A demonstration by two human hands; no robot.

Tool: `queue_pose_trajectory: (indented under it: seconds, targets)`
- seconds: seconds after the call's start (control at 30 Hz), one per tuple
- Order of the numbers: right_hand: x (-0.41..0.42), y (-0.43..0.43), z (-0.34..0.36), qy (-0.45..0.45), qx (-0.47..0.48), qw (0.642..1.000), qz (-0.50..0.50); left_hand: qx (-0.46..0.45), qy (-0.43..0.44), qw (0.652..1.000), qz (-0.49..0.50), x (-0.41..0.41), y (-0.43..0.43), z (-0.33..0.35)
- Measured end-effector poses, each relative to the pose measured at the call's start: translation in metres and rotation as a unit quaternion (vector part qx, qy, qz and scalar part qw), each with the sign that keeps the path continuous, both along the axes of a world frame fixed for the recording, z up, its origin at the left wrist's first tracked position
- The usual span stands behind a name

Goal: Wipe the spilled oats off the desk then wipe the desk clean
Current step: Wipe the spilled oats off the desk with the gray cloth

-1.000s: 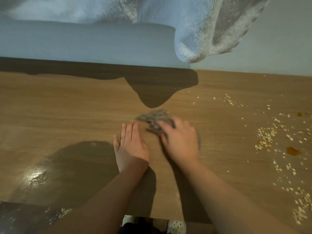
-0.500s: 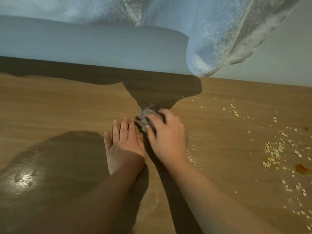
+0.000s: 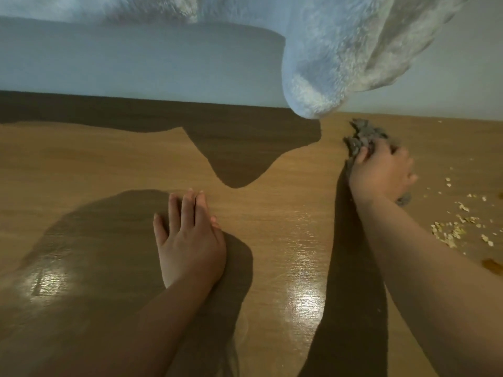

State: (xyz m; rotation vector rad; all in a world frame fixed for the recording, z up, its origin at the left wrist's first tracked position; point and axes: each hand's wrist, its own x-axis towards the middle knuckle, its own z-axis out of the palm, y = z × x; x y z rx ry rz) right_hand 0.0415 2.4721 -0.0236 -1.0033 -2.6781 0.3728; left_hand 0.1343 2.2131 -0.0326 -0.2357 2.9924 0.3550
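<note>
My right hand (image 3: 381, 172) is closed over a crumpled grey cloth (image 3: 362, 140) and presses it onto the wooden desk (image 3: 109, 164) near the back wall, at the right. Part of the cloth sticks out beyond my fingers, and a bit shows under the heel of the hand. Spilled oats (image 3: 449, 232) lie scattered just right of that hand, touching nothing. My left hand (image 3: 187, 240) rests flat on the desk at the centre, fingers together, holding nothing.
A fluffy pale blue fabric (image 3: 340, 58) hangs down from above over the back of the desk and casts a dark shadow. A brown liquid spot (image 3: 491, 265) sits at the right edge. The pale wall (image 3: 136, 58) bounds the desk's far side.
My right hand has slid the cloth away from my left hand, to the right and toward the wall, close to the oats. My left hand stays flat in place.
</note>
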Motion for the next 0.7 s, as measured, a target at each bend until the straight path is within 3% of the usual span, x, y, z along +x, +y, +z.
queue_pose_trajectory:
  seconds: [0.07, 0.17, 0.3, 0.4, 0.47, 0.6, 0.7]
  targets:
    - [0.012, -0.015, 0.002, 0.052, -0.008, 0.998, 0.024, 0.001, 0.0, 1.0, 0.0, 0.0, 0.001, 0.001]
    - [0.012, -0.071, 0.002, 0.101, -0.009, 0.977, 0.189, -0.003, -0.006, 1.0, 0.005, -0.001, 0.002, 0.002]
    - [-0.012, -0.133, -0.004, -0.006, 0.037, 0.915, 0.402, -0.017, -0.003, 1.0, 0.003, -0.002, 0.002, -0.002]
    - [-0.024, -0.115, -0.003, -0.055, 0.094, 0.886, 0.45, -0.019, 0.012, 1.0, 0.008, -0.001, 0.002, -0.004]
    - [-0.028, -0.083, -0.002, -0.048, 0.132, 0.896, 0.42, -0.018, 0.015, 1.0, 0.008, -0.001, 0.002, -0.005]
    - [-0.016, 0.005, -0.004, -0.052, 0.096, 0.974, 0.198, -0.019, 0.01, 1.0, -0.001, -0.001, 0.0, -0.006]
    - [0.019, 0.061, -0.001, -0.07, 0.064, 0.994, 0.062, -0.018, 0.009, 1.0, -0.013, -0.001, -0.001, -0.004]
